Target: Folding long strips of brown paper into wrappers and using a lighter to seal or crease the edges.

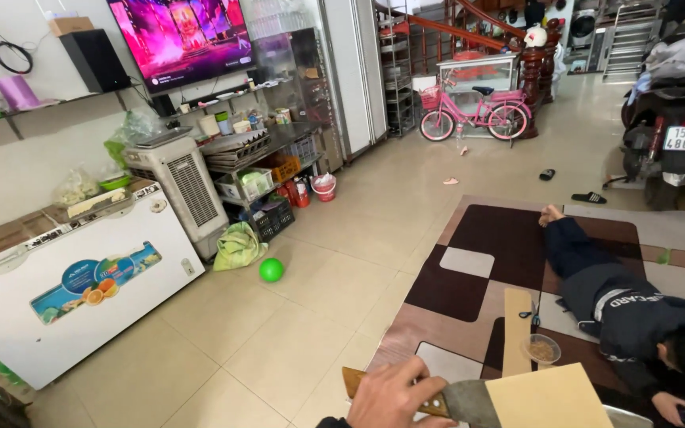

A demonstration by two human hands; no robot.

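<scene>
My left hand [394, 396] sits at the bottom edge, closed over the wooden handle of a cleaver-like knife [469, 403]. Its grey blade points right and lies against a tan flat board [552, 396]. My right hand is out of view. Just beyond, a long wooden plank [517, 329] lies on the brown patchwork rug [485, 246]. A small clear bowl [541, 349] of brown bits stands at the plank's near end.
A person in dark clothes [620, 305] lies face down on the rug to the right. A green ball [271, 270], a white chest freezer [73, 293] and an air cooler [180, 186] stand left. A pink bicycle [477, 115] and a scooter [675, 119] are further back.
</scene>
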